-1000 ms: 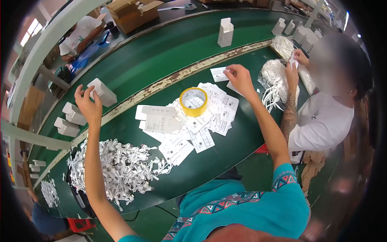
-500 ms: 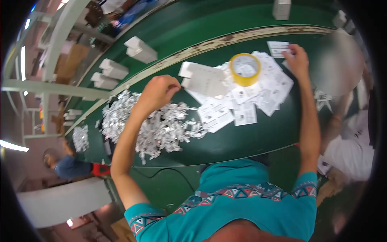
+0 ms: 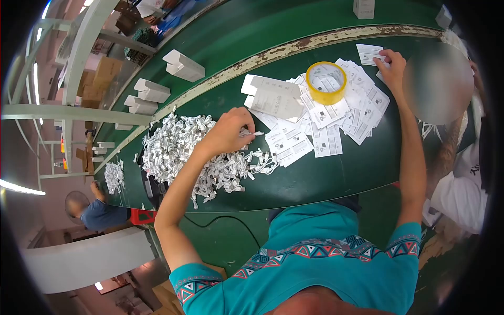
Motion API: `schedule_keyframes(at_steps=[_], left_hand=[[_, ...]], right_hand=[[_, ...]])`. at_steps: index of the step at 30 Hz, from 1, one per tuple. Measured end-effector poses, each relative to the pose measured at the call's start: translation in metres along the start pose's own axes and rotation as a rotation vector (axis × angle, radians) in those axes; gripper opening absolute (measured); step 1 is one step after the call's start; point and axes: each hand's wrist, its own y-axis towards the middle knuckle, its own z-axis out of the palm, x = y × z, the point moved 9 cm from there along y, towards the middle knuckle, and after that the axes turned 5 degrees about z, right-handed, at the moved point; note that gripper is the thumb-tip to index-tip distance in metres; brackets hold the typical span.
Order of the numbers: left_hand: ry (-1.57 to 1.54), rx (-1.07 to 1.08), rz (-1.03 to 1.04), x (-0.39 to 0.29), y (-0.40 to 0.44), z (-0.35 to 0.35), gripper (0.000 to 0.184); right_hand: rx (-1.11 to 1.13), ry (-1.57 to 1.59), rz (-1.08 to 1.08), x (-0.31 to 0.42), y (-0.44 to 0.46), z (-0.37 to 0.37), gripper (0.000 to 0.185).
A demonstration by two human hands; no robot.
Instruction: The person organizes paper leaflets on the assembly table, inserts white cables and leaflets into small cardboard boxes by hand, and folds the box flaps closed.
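Observation:
My left hand [image 3: 231, 132] is over the right part of a heap of white cables [image 3: 176, 142]. Its fingers are pinched on a white cable [image 3: 257, 134], whose plug end sticks out to the right. At the far right, my right hand [image 3: 395, 69] has its fingers closed at the edge of a printed leaflet [image 3: 369, 54]. Between the hands, an open white box [image 3: 275, 97] lies on its side. Beside it, a roll of yellow tape [image 3: 326, 98] rests on spread printed leaflets [image 3: 362, 121].
Beyond a worn ledge [image 3: 283, 50], several white boxes [image 3: 184, 65] stand on the green belt [image 3: 273, 26]. A smaller cable heap [image 3: 114, 177] lies far left, near a seated person [image 3: 100, 214]. Another person in a white shirt [image 3: 462, 199] is close on the right.
My left hand has moved right and down to the cables, and a plug end now shows at its fingertips. My right hand stays at the leaflet. The view has shifted slightly.

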Motion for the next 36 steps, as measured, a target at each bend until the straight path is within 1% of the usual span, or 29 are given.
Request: schedule_keyframes(at_steps=[2, 3, 5, 6, 7, 9, 10, 11, 13, 14, 15, 16, 17, 18, 19, 21, 24, 26, 27, 29, 31, 33, 35, 36], left_hand=[[-0.289, -0.033, -0.102, 0.008, -0.003, -0.010, 0.017], [-0.282, -0.033, -0.100, 0.010, -0.004, -0.010, 0.017], [-0.872, -0.204, -0.235, 0.028, -0.012, -0.014, 0.008], [-0.952, -0.204, -0.246, 0.031, -0.015, -0.017, 0.008], [-0.943, -0.214, -0.246, 0.032, -0.017, -0.021, 0.008], [-1.355, -0.332, -0.339, 0.042, -0.023, -0.018, 0.014], [-1.397, -0.370, -0.344, 0.039, -0.023, -0.020, 0.019], [-1.395, -0.376, -0.340, 0.038, -0.023, -0.022, 0.019], [-1.562, -0.413, -0.324, 0.036, -0.023, -0.023, 0.022], [-1.617, -0.465, -0.354, 0.037, -0.027, -0.022, 0.023], [-1.683, -0.498, -0.359, 0.037, -0.027, -0.020, 0.025], [-1.717, -0.556, -0.402, 0.048, -0.029, -0.014, 0.027], [-1.731, -0.570, -0.401, 0.048, -0.028, -0.013, 0.026], [-1.759, -0.534, -0.335, 0.040, -0.025, -0.017, 0.025], [-1.760, -0.513, -0.272, 0.033, -0.021, -0.021, 0.025], [-1.666, -0.519, -0.281, 0.023, -0.010, -0.035, 0.028], [-1.621, -0.505, -0.230, -0.002, 0.016, -0.063, 0.028], [-1.447, -0.497, -0.164, -0.018, 0.043, -0.088, 0.031], [-1.444, -0.498, -0.161, -0.023, 0.059, -0.095, 0.031], [-1.175, -0.497, -0.047, -0.042, 0.099, -0.120, 0.032], [-0.920, -0.547, 0.085, -0.062, 0.147, -0.143, 0.029], [-0.673, -0.561, 0.170, -0.075, 0.202, -0.155, 0.026], [-0.297, -0.687, 0.213, -0.086, 0.250, -0.167, 0.025], [-0.207, -0.698, 0.195, -0.091, 0.273, -0.169, 0.024]], right_hand=[[-0.003, -0.005, -0.003, 0.004, 0.000, -0.001, 0.029], [-0.008, -0.002, -0.001, 0.003, -0.001, -0.001, 0.029], [-0.023, -0.015, -0.030, 0.003, -0.001, -0.001, 0.029], [-0.030, -0.007, -0.034, 0.003, -0.001, -0.001, 0.029], [-0.019, -0.005, -0.021, 0.003, -0.001, -0.001, 0.029], [-0.012, 0.003, -0.014, 0.006, -0.002, 0.000, 0.029], [-0.021, -0.014, -0.012, 0.007, -0.003, -0.002, 0.028], [-0.030, -0.034, -0.010, 0.008, -0.003, -0.004, 0.028], [-0.014, -0.004, -0.003, 0.008, -0.002, 0.000, 0.027], [-0.004, 0.018, 0.008, 0.005, -0.001, 0.001, 0.026], [-0.055, -0.011, -0.006, 0.003, -0.003, 0.003, 0.024], [-0.137, 0.021, -0.103, 0.004, -0.006, 0.001, 0.022], [-0.217, 0.075, -0.138, 0.008, -0.010, -0.004, 0.021], [-0.191, -0.005, -0.089, 0.012, -0.010, -0.006, 0.020], [-0.197, -0.005, -0.076, 0.019, -0.012, -0.012, 0.019], [-0.200, 0.069, -0.045, 0.027, -0.010, -0.022, 0.019], [-0.211, 0.085, -0.042, 0.028, -0.010, -0.024, 0.016], [-0.192, 0.113, -0.042, 0.028, -0.009, -0.021, 0.013], [-0.196, 0.115, -0.043, 0.028, -0.009, -0.020, 0.013], [-0.208, 0.128, -0.059, 0.030, -0.010, -0.021, 0.012], [-0.217, 0.118, -0.066, 0.031, -0.010, -0.023, 0.010], [-0.191, 0.084, -0.089, 0.035, -0.009, -0.023, 0.008], [-0.182, 0.088, -0.093, 0.035, -0.009, -0.024, 0.006], [-0.201, 0.083, -0.117, 0.037, -0.009, -0.025, 0.005]])
